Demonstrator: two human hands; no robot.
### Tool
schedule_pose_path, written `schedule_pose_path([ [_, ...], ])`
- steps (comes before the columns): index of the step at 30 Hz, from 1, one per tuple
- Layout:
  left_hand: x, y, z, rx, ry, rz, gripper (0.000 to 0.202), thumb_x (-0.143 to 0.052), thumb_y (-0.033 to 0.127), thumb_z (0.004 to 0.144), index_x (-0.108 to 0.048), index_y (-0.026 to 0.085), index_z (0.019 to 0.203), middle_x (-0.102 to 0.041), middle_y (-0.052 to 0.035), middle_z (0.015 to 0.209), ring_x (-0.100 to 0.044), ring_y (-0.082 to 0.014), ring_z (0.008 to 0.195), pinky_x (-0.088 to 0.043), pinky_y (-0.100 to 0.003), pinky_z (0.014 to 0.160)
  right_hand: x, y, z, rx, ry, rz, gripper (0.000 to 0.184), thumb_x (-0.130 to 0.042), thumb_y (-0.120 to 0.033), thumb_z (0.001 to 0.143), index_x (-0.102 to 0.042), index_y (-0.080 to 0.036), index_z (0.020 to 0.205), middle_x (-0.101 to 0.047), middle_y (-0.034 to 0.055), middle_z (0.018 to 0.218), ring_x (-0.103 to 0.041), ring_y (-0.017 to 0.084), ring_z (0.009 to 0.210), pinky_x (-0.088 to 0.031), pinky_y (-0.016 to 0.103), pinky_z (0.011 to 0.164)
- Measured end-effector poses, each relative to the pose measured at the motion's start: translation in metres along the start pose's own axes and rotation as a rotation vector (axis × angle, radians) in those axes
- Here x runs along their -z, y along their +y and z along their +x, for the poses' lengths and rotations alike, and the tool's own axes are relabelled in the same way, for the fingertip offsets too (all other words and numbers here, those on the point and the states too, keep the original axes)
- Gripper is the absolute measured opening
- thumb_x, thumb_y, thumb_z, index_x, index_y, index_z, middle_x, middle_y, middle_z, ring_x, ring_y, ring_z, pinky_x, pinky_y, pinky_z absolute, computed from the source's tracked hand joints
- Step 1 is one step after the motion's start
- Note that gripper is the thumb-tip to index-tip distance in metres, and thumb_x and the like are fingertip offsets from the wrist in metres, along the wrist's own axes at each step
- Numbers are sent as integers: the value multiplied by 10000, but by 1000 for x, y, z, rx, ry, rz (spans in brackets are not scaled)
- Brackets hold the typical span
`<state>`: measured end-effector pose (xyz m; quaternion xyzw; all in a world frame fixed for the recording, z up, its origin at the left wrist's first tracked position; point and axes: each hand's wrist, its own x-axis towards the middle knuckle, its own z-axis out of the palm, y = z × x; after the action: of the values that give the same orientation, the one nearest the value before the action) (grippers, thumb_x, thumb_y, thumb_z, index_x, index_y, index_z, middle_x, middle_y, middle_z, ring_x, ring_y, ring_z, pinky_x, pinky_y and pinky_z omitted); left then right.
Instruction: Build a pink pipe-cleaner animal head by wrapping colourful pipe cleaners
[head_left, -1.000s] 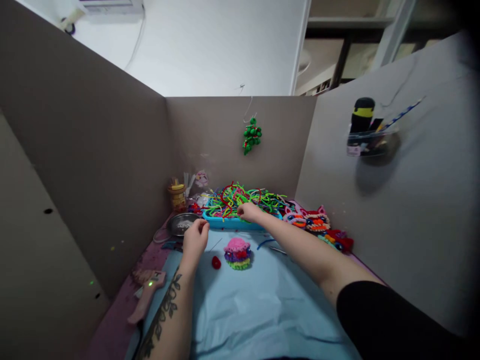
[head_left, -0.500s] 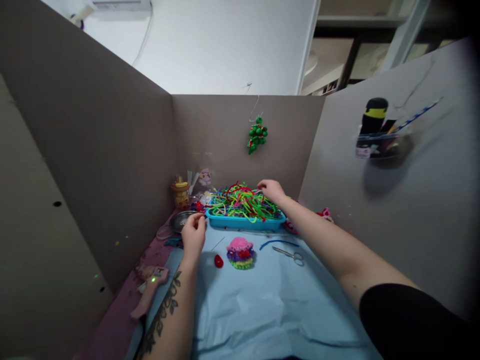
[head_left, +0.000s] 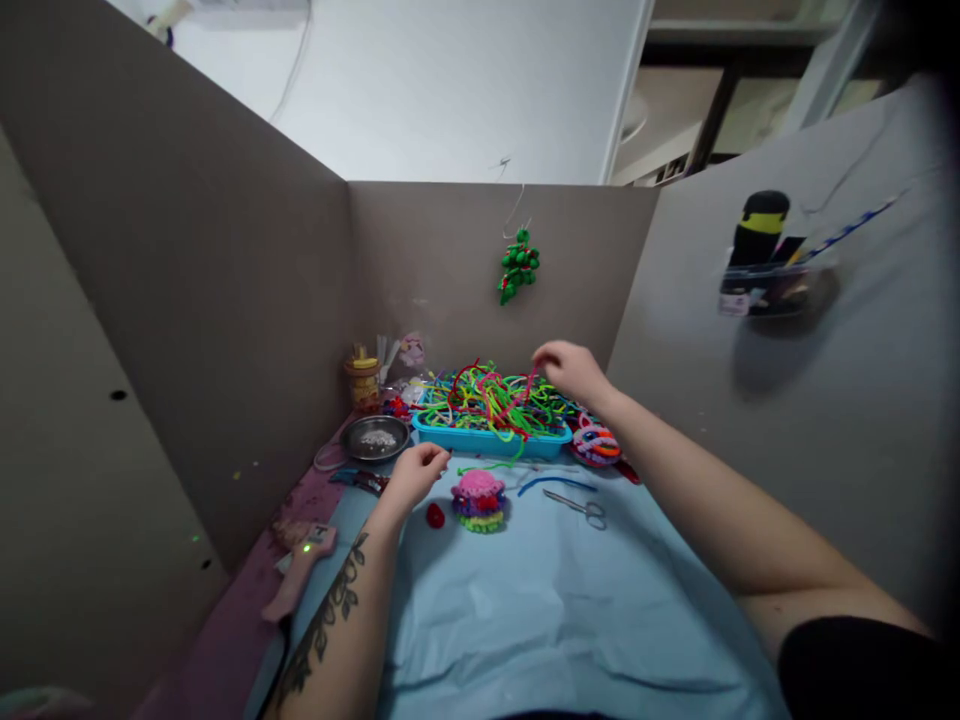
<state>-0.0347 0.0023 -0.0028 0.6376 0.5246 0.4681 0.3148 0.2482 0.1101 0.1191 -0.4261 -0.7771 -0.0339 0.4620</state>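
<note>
My right hand [head_left: 568, 368] is raised over the far right corner of a teal tray [head_left: 480, 440] heaped with coloured pipe cleaners [head_left: 487, 400]. Its fingers pinch a red pipe cleaner and lift it out of the heap. My left hand [head_left: 420, 470] rests on the blue cloth [head_left: 540, 610] just in front of the tray, fingers curled together; whether they hold anything is hidden. A small red piece [head_left: 435, 515] and a pink, purple and green pipe-cleaner figure [head_left: 478, 498] lie right beside that hand.
Scissors [head_left: 581, 505] and a blue pipe cleaner lie right of the figure. A metal bowl [head_left: 373, 438], a yellow jar [head_left: 362, 380] and a pink glue gun [head_left: 296, 570] sit at the left. Grey partition walls enclose three sides; a green ornament [head_left: 517, 265] hangs at the back.
My right hand moved from the tray's front to its far right corner and pulled up a red pipe cleaner. My left hand slid right, toward the pink figure.
</note>
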Motion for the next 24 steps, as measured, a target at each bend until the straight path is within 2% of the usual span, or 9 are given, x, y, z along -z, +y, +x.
schedule_pose_path([
  [2,0,-1,0,4,-1,-6,263,-523,388,722,-615,142,705,-597,-18,619,-542,-138,555,-402,-227,521,6,-5,0,-6,-91,-29,185,-513,-125,640,-669,-198,706,-670,9,709,-588,169,717,-431,271,715],
  [5,2,-5,2,-18,49,31,262,-522,388,726,-617,145,700,-599,-19,616,-540,-139,550,-400,-230,523,24,-2,7,-159,334,12,258,-421,-181,758,-650,-163,875,-677,56,856,-588,177,785,-433,286,711],
  [7,3,-6,4,-22,85,29,267,-519,394,729,-617,147,707,-606,-21,622,-545,-141,550,-404,-233,524,34,3,8,-223,494,31,353,-308,-209,834,-592,-150,1035,-658,94,978,-574,180,822,-434,300,699],
  [9,2,-5,4,-22,107,11,273,-524,403,726,-617,147,715,-611,-24,629,-552,-146,556,-411,-235,528,36,6,5,-215,405,45,307,-367,-230,820,-617,-183,993,-678,67,922,-574,170,765,-435,285,662],
  [13,0,-1,1,-47,83,5,264,-534,394,721,-620,145,710,-600,-19,610,-552,-148,554,-413,-235,526,21,10,-12,-219,-69,124,86,-623,-161,588,-668,-179,659,-631,-24,555,-541,126,521,-410,234,525],
  [14,-1,0,0,-54,78,16,260,-530,388,724,-621,145,707,-596,-17,602,-549,-147,548,-411,-235,520,17,12,-15,-244,-90,161,94,-618,-159,588,-672,-173,664,-625,-26,552,-534,118,504,-406,229,513],
  [16,0,-1,0,-63,87,42,255,-523,381,730,-624,148,703,-596,-15,594,-551,-148,544,-410,-237,517,12,20,-16,-321,142,279,157,-563,-184,656,-673,-169,767,-624,-24,597,-528,103,496,-405,221,502],
  [20,2,-5,1,-69,133,74,255,-526,384,723,-636,154,707,-624,-23,616,-575,-158,566,-427,-246,548,20,43,-7,-511,838,636,178,-493,-155,721,-588,-161,871,-558,-46,599,-526,80,475,-398,184,459],
  [24,2,-5,2,-59,165,82,256,-527,389,719,-639,159,711,-625,-21,614,-580,-162,571,-426,-245,554,35,61,-4,-556,1017,830,149,-458,-76,738,-512,-163,846,-568,-27,649,-593,85,563,-455,188,525],
])
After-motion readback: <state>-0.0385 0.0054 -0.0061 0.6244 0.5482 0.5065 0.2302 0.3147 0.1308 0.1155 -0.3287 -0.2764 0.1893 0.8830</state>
